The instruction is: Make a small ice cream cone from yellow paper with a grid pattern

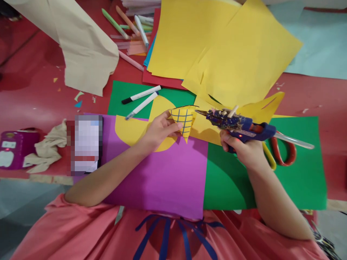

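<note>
Yellow paper cone (184, 123), gridded with blue lines, sits pinched in your left hand (159, 130), its point hanging down. Your right hand (242, 148) is wrapped around one blue glue gun (238, 126), nozzle aimed at the cone's rim and almost touching it. Beneath both hands lie one purple sheet (168, 180) and one green sheet (298, 173) on the worktop (35, 94). Two white markers (141, 101) rest just beyond your left hand; one pair of scissors (282, 153) lies beside your right.

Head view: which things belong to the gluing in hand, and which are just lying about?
In hand:
left hand holding gridded yellow cutout
right hand holding glue gun

Lying about:
scissors
markers
yellow sheets
cloth
</note>
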`<state>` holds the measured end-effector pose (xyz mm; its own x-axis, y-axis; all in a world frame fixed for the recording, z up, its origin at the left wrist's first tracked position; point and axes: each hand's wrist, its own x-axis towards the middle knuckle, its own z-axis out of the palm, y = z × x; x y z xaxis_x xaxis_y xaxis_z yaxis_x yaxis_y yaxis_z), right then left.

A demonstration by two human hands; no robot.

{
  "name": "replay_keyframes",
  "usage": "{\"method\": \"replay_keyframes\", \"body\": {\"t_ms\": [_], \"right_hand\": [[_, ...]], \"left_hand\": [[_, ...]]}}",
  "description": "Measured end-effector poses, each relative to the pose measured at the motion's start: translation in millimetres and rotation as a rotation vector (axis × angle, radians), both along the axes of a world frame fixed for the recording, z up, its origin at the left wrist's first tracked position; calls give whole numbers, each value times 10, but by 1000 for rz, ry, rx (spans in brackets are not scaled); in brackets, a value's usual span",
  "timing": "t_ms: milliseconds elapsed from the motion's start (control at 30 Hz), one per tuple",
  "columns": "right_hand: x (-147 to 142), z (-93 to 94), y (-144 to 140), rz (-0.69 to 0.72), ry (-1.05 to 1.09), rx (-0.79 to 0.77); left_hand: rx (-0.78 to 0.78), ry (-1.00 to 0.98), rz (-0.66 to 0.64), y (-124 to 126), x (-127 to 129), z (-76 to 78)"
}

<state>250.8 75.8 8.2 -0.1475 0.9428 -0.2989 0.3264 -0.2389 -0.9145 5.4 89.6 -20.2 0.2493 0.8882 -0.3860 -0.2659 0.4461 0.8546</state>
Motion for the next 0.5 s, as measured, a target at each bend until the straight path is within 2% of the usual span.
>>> {"method": "replay_keyframes", "body": {"t_ms": [500], "right_hand": [[4,-28,13,35,-9,55]], "left_hand": [[-17,-4,16,-1,14,40]]}}
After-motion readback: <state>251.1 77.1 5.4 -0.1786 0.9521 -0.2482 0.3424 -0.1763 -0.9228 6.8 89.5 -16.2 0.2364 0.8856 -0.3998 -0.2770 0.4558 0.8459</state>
